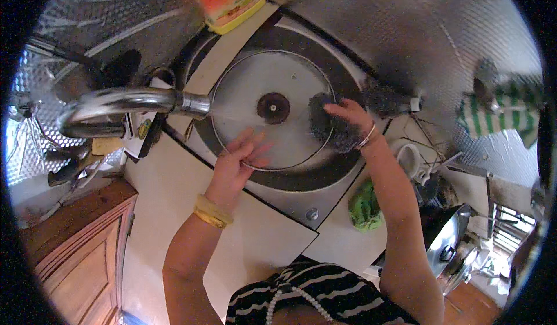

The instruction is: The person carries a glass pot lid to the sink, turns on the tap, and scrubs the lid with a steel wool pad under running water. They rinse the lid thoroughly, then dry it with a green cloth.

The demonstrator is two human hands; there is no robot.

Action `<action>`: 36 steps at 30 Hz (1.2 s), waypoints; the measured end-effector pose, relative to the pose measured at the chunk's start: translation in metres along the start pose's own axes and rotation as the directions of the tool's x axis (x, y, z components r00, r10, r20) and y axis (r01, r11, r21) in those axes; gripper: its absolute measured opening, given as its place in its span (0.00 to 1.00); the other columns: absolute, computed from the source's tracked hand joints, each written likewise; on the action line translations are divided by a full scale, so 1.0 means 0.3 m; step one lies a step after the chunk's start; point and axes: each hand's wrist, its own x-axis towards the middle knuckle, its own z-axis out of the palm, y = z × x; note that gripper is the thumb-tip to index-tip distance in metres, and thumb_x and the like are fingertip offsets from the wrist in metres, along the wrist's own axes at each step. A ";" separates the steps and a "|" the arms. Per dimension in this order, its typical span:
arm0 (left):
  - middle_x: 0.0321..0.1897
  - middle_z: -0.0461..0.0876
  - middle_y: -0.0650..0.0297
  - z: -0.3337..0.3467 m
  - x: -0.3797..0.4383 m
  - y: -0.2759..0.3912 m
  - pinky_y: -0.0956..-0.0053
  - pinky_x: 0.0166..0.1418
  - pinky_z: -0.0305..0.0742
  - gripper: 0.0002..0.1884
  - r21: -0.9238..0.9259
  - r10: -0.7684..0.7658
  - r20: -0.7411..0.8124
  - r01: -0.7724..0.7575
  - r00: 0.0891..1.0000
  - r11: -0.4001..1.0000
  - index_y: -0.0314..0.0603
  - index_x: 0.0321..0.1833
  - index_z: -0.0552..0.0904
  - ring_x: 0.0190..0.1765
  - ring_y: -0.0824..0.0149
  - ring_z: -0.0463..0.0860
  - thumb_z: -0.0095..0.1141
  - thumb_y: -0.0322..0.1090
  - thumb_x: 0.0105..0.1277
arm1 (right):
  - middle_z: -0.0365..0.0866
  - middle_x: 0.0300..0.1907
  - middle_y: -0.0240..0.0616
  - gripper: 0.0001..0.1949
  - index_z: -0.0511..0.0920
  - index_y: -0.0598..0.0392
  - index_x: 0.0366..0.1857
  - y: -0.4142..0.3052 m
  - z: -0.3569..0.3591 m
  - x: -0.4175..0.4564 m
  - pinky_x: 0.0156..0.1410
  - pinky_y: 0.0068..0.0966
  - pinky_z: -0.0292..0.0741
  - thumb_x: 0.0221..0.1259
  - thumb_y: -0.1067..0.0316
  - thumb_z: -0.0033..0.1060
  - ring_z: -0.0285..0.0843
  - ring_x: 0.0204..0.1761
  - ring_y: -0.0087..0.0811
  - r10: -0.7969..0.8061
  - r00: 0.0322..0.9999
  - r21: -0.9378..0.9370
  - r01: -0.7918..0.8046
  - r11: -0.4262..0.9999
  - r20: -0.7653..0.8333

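Note:
A round glass pot lid [243, 77] with a metal rim and a dark centre knob lies over a round sink [300, 179]. My left hand [237, 155] grips the lid's near left edge, its fingers seen through or against the glass. At the lid's right edge, my right hand [350, 116] is on a dark mesh scrubber [324, 116], which overlaps the rim. A chrome faucet [143, 101] reaches in from the left, its spout beside the lid, with a faint stream of water crossing the glass.
A yellow plastic tub [230, 3] stands behind the sink. A green bundle [365, 205] lies on the counter near my right forearm. Further right are a white mug [408, 157], a wire rack and a pan with a lid [446, 238]. A green-striped cloth [500, 116] hangs at the right.

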 end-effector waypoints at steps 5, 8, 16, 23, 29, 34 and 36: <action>0.57 0.69 0.49 0.028 -0.027 -0.034 0.56 0.47 0.77 0.25 0.093 -0.011 0.040 0.007 0.999 0.996 0.36 0.63 0.61 0.52 0.47 0.75 0.47 0.26 0.62 | 0.81 0.36 0.38 0.25 0.74 0.62 0.46 0.021 -0.018 -0.157 0.43 0.27 0.77 0.42 0.63 0.72 0.79 0.35 0.30 -0.134 0.988 -0.120 0.125 0.985 -0.070; 0.56 0.70 0.50 0.035 -0.026 -0.048 0.55 0.48 0.77 0.25 0.110 -0.013 0.051 0.007 0.999 0.994 0.37 0.63 0.62 0.53 0.47 0.75 0.47 0.25 0.61 | 0.80 0.37 0.39 0.25 0.74 0.62 0.45 0.061 -0.014 -0.212 0.41 0.27 0.77 0.41 0.63 0.72 0.79 0.35 0.30 -0.090 0.995 0.120 0.082 0.989 0.054; 0.53 0.72 0.52 0.096 0.006 -0.041 0.57 0.47 0.75 0.23 0.176 0.117 0.084 -0.130 0.990 0.976 0.41 0.62 0.63 0.53 0.50 0.75 0.48 0.26 0.62 | 0.82 0.33 0.39 0.19 0.79 0.63 0.37 0.082 0.009 -0.179 0.38 0.29 0.76 0.41 0.63 0.70 0.80 0.30 0.33 -0.219 0.965 -0.102 0.206 0.973 -0.144; 0.47 0.69 0.52 0.041 0.030 -0.059 0.44 0.48 0.70 0.30 -0.011 0.005 -0.077 -0.006 0.997 1.000 0.46 0.65 0.57 0.53 0.48 0.70 0.51 0.44 0.63 | 0.79 0.26 0.49 0.15 0.80 0.59 0.28 0.114 0.008 -0.117 0.36 0.32 0.73 0.44 0.57 0.64 0.78 0.28 0.41 -0.710 0.686 -0.607 0.499 0.619 -0.160; 0.55 0.66 0.45 0.218 -0.075 0.099 0.42 0.55 0.65 0.30 -0.252 0.186 0.162 -0.142 0.969 0.957 0.34 0.57 0.65 0.55 0.45 0.69 0.50 0.53 0.62 | 0.77 0.36 0.44 0.14 0.75 0.55 0.41 0.014 0.155 -0.322 0.42 0.35 0.73 0.47 0.70 0.55 0.74 0.37 0.43 -0.800 0.485 -0.890 0.438 -0.127 0.353; 0.54 0.68 0.44 0.124 -0.101 0.047 0.46 0.56 0.68 0.21 -0.229 0.257 0.119 -0.225 0.959 0.947 0.34 0.54 0.67 0.56 0.45 0.70 0.51 0.39 0.62 | 0.73 0.49 0.42 0.21 0.73 0.57 0.46 0.062 0.188 -0.380 0.46 0.32 0.74 0.41 0.72 0.53 0.72 0.42 0.41 -0.614 0.366 -0.707 0.474 -0.525 0.700; 0.59 0.65 0.46 0.067 -0.123 0.029 0.46 0.56 0.68 0.24 -0.232 0.316 0.174 -0.273 0.933 0.934 0.40 0.59 0.64 0.60 0.45 0.67 0.51 0.40 0.62 | 0.71 0.51 0.43 0.22 0.72 0.58 0.47 0.082 0.205 -0.399 0.47 0.31 0.74 0.41 0.72 0.53 0.71 0.42 0.40 -0.610 0.326 -0.675 0.524 -0.520 0.722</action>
